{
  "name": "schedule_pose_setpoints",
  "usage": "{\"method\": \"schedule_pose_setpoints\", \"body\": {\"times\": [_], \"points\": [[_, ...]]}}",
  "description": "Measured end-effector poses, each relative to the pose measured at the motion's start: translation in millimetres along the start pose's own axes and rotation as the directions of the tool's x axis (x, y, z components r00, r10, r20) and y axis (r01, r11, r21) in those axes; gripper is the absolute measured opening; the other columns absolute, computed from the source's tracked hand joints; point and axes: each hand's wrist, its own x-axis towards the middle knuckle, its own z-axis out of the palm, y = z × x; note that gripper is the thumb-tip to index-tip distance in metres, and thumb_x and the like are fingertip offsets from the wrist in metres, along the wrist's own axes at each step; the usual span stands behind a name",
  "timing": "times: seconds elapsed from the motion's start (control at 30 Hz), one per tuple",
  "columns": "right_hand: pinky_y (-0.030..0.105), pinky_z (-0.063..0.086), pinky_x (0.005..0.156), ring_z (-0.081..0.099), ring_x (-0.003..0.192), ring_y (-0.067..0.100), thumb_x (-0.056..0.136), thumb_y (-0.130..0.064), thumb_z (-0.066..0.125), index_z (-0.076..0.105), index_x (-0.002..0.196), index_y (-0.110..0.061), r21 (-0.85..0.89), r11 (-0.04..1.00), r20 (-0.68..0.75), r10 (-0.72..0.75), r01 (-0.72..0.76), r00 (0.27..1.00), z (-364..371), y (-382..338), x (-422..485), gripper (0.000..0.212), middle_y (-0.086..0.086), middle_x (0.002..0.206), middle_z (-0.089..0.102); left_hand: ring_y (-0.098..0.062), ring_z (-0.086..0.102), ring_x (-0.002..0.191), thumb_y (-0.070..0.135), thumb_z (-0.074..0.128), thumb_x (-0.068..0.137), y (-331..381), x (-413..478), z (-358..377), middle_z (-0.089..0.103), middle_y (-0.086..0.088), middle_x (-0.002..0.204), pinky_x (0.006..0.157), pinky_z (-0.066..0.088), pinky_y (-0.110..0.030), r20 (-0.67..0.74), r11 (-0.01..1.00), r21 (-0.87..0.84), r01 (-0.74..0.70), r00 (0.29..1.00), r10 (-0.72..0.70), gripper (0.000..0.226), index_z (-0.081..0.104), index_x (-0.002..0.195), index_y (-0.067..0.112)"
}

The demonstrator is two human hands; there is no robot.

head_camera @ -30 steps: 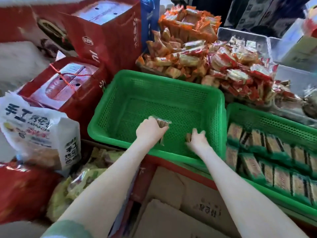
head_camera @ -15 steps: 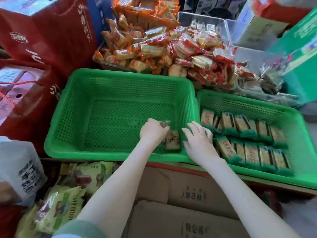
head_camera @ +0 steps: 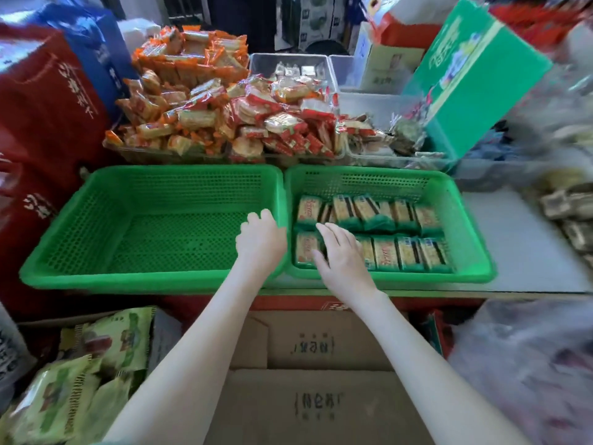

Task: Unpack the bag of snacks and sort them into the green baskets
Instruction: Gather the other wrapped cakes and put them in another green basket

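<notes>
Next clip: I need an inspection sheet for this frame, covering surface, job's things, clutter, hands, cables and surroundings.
Surface: white counter right of the baskets; cardboard boxes below the front edge.
Job's things: left basket shows no packets; right basket holds two rows of green-edged packets.
Clutter: heaps of orange packs and red packs behind the baskets; snack bags at lower left.
Hands: left hand curled over the left basket's near right corner, any contents hidden; right hand open, fingers spread over the near row.
Cables: nothing seen.
Surroundings: red bags at left, green box at right; far right blurred.
</notes>
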Motion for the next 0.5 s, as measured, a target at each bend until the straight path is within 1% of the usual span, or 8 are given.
{"method": "schedule_pose_setpoints", "body": {"times": [0.07, 0.13, 0.2, 0.27, 0.33, 0.37, 0.43, 0.5], "points": [[0.038, 0.016, 0.118, 0.019, 0.143, 0.019, 0.101, -0.025, 0.042, 0.028, 0.150, -0.013, 0.001, 1.000, -0.054, 0.022, -0.022, 0.998, -25.3, 25.9, -23.5, 0.052, 0.005, 0.153, 0.029, -0.038, 0.048, 0.117, 0.031, 0.047, 0.099, 44.7, -33.4, 7.8, 0.046, -0.019, 0.131, 0.090, 0.042, -0.045, -0.111, 0.993, -0.024, -0.114, 0.988, 0.111, 0.045, 0.041, 0.134, 0.003], [0.040, 0.021, 0.117, 0.026, 0.140, 0.023, 0.099, -0.021, 0.047, 0.032, 0.147, -0.010, -0.007, 0.998, -0.130, 0.063, -0.064, 0.990, -54.9, 58.0, -50.5, 0.052, 0.007, 0.151, 0.034, -0.035, 0.049, 0.116, 0.030, 0.046, 0.099, 96.1, -72.3, 26.9, 0.046, -0.016, 0.133, 0.088, 0.043, -0.043, -0.157, 0.971, -0.058, -0.233, 0.962, 0.222, 0.045, 0.042, 0.136, 0.005], [0.047, 0.034, 0.109, 0.042, 0.130, 0.033, 0.094, -0.015, 0.055, 0.044, 0.139, -0.003, -0.020, 0.996, -0.237, 0.078, -0.086, 0.968, -87.9, 97.6, -82.2, 0.049, 0.015, 0.140, 0.047, -0.033, 0.051, 0.115, 0.030, 0.044, 0.100, 150.0, -112.5, 54.2, 0.047, -0.014, 0.134, 0.087, 0.045, -0.041, -0.152, 0.940, -0.067, -0.335, 0.934, 0.323, 0.045, 0.042, 0.138, 0.007], [0.049, 0.045, 0.094, 0.053, 0.113, 0.042, 0.085, -0.009, 0.061, 0.053, 0.129, 0.002, -0.023, 0.993, -0.302, 0.104, -0.116, 0.948, -122.1, 141.9, -117.6, 0.046, 0.021, 0.127, 0.056, -0.033, 0.053, 0.113, 0.028, 0.043, 0.100, 205.0, -149.4, 81.8, 0.048, -0.014, 0.131, 0.085, 0.046, -0.040, -0.139, 0.905, -0.099, -0.413, 0.907, 0.398, 0.042, 0.043, 0.137, 0.009], [0.049, 0.050, 0.082, 0.058, 0.099, 0.045, 0.076, -0.012, 0.057, 0.059, 0.120, 0.004, -0.001, 0.985, -0.305, 0.163, -0.172, 0.938, -158.2, 187.6, -155.1, 0.047, 0.024, 0.116, 0.061, -0.035, 0.054, 0.112, 0.025, 0.045, 0.099, 260.5, -182.0, 105.6, 0.050, -0.015, 0.128, 0.084, 0.045, -0.041, -0.113, 0.870, -0.152, -0.468, 0.883, 0.455, 0.039, 0.045, 0.135, 0.009], [0.050, 0.050, 0.081, 0.058, 0.097, 0.046, 0.075, -0.017, 0.052, 0.060, 0.119, 0.004, -0.001, 0.982, -0.298, 0.182, -0.191, 0.937, -176.3, 210.0, -173.0, 0.049, 0.024, 0.114, 0.061, -0.035, 0.053, 0.113, 0.024, 0.046, 0.098, 287.9, -195.8, 116.3, 0.050, -0.015, 0.127, 0.085, 0.045, -0.042, -0.095, 0.856, -0.170, -0.489, 0.872, 0.480, 0.039, 0.045, 0.135, 0.010], [0.050, 0.047, 0.088, 0.054, 0.105, 0.045, 0.079, -0.020, 0.048, 0.056, 0.125, 0.004, -0.026, 0.971, -0.299, 0.218, -0.236, 0.929, -208.0, 255.9, -205.6, 0.053, 0.024, 0.121, 0.058, -0.034, 0.052, 0.116, 0.025, 0.047, 0.097, 339.6, -218.3, 136.6, 0.049, -0.014, 0.129, 0.089, 0.043, -0.041, -0.050, 0.834, -0.183, -0.521, 0.852, 0.521, 0.041, 0.044, 0.136, 0.012], [0.048, 0.041, 0.099, 0.047, 0.118, 0.044, 0.084, -0.010, 0.055, 0.050, 0.132, 0.004, -0.037, 0.961, -0.307, 0.251, -0.275, 0.918, -235.5, 301.9, -231.9, 0.051, 0.023, 0.130, 0.051, -0.034, 0.050, 0.118, 0.026, 0.047, 0.098, 385.9, -232.4, 156.0, 0.048, -0.014, 0.132, 0.092, 0.042, -0.041, -0.007, 0.816, -0.174, -0.551, 0.829, 0.559, 0.042, 0.043, 0.138, 0.013]]}}
